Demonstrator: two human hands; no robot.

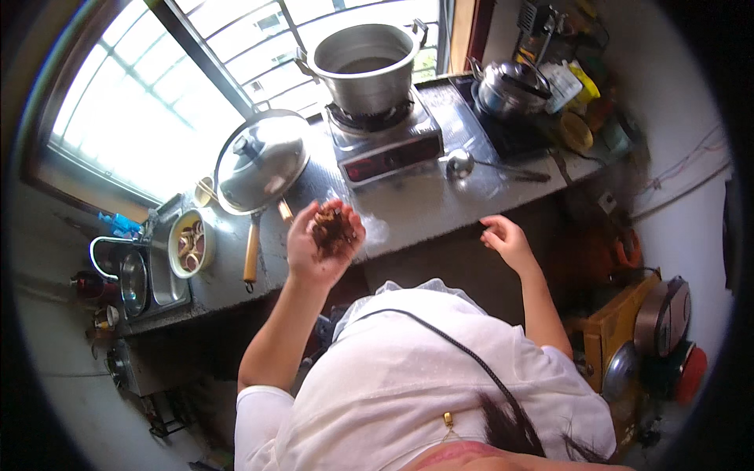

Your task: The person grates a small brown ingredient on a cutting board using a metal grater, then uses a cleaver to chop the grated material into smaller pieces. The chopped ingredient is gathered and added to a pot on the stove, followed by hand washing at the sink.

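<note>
My left hand [321, 259] is turned palm up over the counter's front edge. Cupped in it is a heap of dark brown dried pieces [333, 229], perhaps spices; their kind is not clear. Beside it on the counter lies a crumpled clear plastic bag [374, 228]. My right hand [506, 240] hangs just off the counter edge, fingers loosely bent, with nothing visible in it. Beyond my hands a large metal pot [371, 85] stands uncovered on a gas stove [389, 156], with dark contents or a dark bottom showing inside.
Left are a lidded wok [259, 162] with a wooden handle, a bowl of sliced food [191, 244] and a sink [168, 285]. A ladle [462, 163] lies right of the stove, before a kettle [509, 91]. A wooden cabinet [618, 318] stands lower right.
</note>
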